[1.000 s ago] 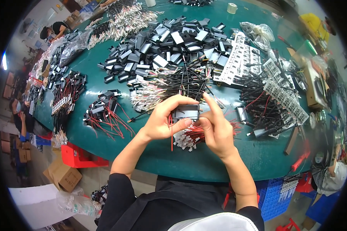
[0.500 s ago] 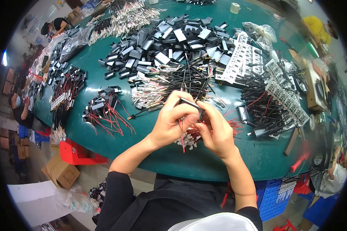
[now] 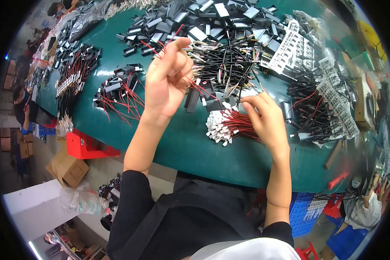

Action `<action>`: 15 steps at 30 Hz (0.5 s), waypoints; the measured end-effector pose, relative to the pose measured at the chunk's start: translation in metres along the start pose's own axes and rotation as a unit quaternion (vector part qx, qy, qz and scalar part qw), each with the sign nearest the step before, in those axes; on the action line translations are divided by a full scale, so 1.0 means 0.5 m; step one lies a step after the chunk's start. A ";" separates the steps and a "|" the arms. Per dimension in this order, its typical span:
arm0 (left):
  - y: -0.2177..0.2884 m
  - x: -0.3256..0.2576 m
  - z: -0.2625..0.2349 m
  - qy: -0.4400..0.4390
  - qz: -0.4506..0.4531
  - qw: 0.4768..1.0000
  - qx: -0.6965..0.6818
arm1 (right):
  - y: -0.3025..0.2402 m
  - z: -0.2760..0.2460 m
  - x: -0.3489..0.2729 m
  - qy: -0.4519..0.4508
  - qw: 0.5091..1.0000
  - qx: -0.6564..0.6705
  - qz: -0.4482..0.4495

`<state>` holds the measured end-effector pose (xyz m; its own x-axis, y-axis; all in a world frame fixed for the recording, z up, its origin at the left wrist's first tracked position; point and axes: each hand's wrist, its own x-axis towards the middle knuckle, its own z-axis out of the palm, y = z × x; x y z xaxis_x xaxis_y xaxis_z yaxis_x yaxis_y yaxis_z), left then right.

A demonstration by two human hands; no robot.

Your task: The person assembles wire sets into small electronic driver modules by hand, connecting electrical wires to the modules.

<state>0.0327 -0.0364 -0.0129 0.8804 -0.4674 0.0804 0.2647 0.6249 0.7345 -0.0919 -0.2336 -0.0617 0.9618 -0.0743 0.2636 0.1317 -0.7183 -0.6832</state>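
Note:
My left hand (image 3: 171, 80) is raised left of the cable pile, its fingers curled round thin red wires (image 3: 196, 86). The wires stick out above the hand and run down from it toward a small black housing (image 3: 192, 100); whether they join it, I cannot tell. My right hand (image 3: 266, 119) is lower and to the right, thumb and forefinger close together at the edge of the black cables (image 3: 223, 56). What lies between those fingertips is too small to make out. Beside this hand lies a bundle of red wires with white connectors (image 3: 221, 125).
Black plastic housings (image 3: 173, 21) are heaped at the back of the green table (image 3: 177, 149). Housings with red wires (image 3: 117, 89) lie to the left. Label sheets (image 3: 292, 50) and black cables (image 3: 310, 102) lie to the right. A red stool (image 3: 89, 145) stands below the left edge.
The hands were together round a black housing and have moved apart. My left hand rose to the left with red wires; my right hand moved right. The view has shifted, too.

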 end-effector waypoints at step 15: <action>0.001 0.023 -0.047 0.002 0.071 0.993 0.097 | -0.041 -0.001 -0.008 0.117 0.986 0.107 0.052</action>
<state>0.0522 -0.0267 -0.0275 0.9052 -0.3800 0.1900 0.0569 0.5517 0.8321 -0.0986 -0.2191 -0.0483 0.8948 -0.3152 0.3163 0.1059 -0.5383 -0.8361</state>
